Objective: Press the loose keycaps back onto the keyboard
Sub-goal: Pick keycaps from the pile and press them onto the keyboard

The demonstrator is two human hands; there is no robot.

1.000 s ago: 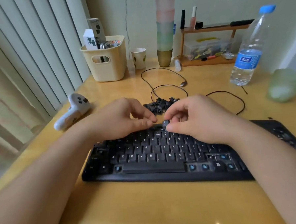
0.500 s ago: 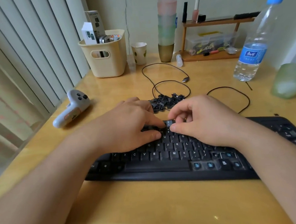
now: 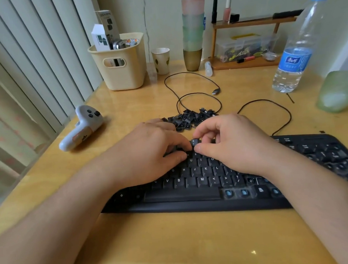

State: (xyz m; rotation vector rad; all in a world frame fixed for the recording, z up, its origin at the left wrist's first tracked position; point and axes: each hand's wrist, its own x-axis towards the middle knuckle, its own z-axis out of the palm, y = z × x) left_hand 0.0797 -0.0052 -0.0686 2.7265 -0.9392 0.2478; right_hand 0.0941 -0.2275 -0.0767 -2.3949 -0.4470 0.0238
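Glossy yellow wooden desk [image 3: 175,242], black plastic keyboard [image 3: 202,191] across it. Small black "7" keycap [image 3: 194,142], held just above a second ago, now down at number row, pinched by right hand [image 3: 234,144]; left hand [image 3: 150,151] fingers curled beside it, grip unclear. Seating likely underway. Heap of loose black keycaps [image 3: 190,118] waiting behind.

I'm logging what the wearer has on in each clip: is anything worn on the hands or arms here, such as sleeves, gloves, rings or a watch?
Nothing worn shows. The left hand and right hand are bare, without gloves, and no ring is visible. Both forearms are uncovered to the picture's edge: no sleeve, watch or wristband.
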